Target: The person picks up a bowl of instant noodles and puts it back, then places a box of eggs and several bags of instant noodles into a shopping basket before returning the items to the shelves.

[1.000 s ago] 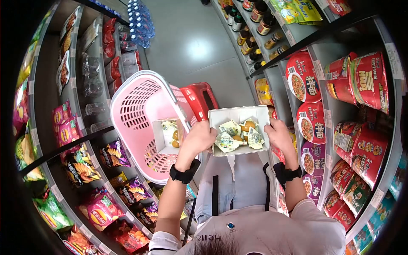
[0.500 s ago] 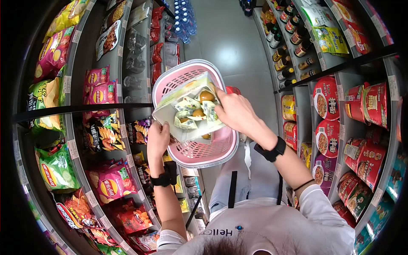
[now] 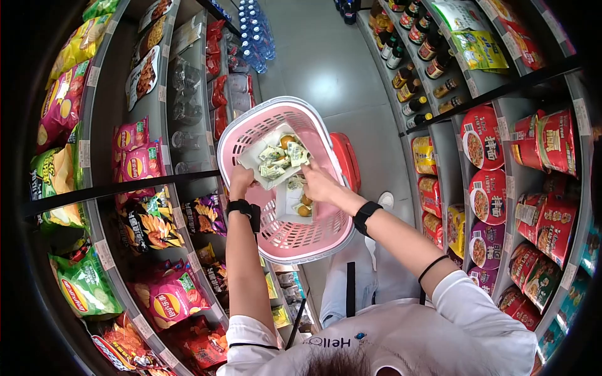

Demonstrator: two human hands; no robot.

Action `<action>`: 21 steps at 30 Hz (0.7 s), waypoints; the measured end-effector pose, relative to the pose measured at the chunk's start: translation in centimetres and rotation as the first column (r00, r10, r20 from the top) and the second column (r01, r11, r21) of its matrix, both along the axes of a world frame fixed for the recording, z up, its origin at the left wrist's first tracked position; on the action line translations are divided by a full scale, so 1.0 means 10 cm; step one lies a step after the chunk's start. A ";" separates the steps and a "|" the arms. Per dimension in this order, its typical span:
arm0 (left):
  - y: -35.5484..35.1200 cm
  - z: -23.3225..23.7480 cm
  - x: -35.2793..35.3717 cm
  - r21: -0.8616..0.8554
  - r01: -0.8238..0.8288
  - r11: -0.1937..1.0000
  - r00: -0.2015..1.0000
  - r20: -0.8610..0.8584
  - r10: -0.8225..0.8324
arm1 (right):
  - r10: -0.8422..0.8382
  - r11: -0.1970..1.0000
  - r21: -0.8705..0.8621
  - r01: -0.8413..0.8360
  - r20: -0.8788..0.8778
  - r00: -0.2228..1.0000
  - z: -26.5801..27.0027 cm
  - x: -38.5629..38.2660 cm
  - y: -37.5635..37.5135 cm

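My left hand (image 3: 241,181) grips the left side of a white open-topped box (image 3: 256,152), while my right hand (image 3: 318,182) has its fingers closed at the right side. Inside it lie several small pale printed packets (image 3: 272,168) and a round brownish-yellow fruit (image 3: 288,140). The box is down within a pink plastic basket (image 3: 285,234) with slotted walls. A second white box (image 3: 289,210) with similar round fruit sits in the basket, partly covered by the first box and my right hand.
Snack bags (image 3: 168,291) fill the left shelves. On the right are instant noodle tubs (image 3: 488,195) and sauce bottles (image 3: 430,47). A red container (image 3: 345,161) stands behind the basket's right side, and bottled water (image 3: 256,34) is stacked on the floor ahead.
Both hands have lowered the box from above the basket into it, moving it slightly left and away from me. The second box now shows more, and the view has shifted a little.
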State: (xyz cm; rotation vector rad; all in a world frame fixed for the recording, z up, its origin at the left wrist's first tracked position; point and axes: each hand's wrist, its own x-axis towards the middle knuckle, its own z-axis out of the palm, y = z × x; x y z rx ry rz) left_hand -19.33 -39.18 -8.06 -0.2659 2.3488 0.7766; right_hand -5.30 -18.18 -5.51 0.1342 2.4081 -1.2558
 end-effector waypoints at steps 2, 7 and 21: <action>-0.15 -0.10 -0.19 -0.025 0.003 1.000 0.996 0.091 0.000 | 0.024 0.999 -0.026 -0.023 0.052 0.998 0.08 0.06 -0.04; -0.26 -0.06 -0.41 -0.106 0.168 0.980 0.952 0.274 -0.134 | -0.143 0.990 -0.020 0.143 -0.014 0.990 0.04 0.06 -0.19; 0.11 -0.29 -0.58 -0.219 0.472 0.854 0.867 -0.059 -0.494 | -0.396 0.915 -0.120 0.384 -0.091 0.914 -0.32 -0.17 -0.12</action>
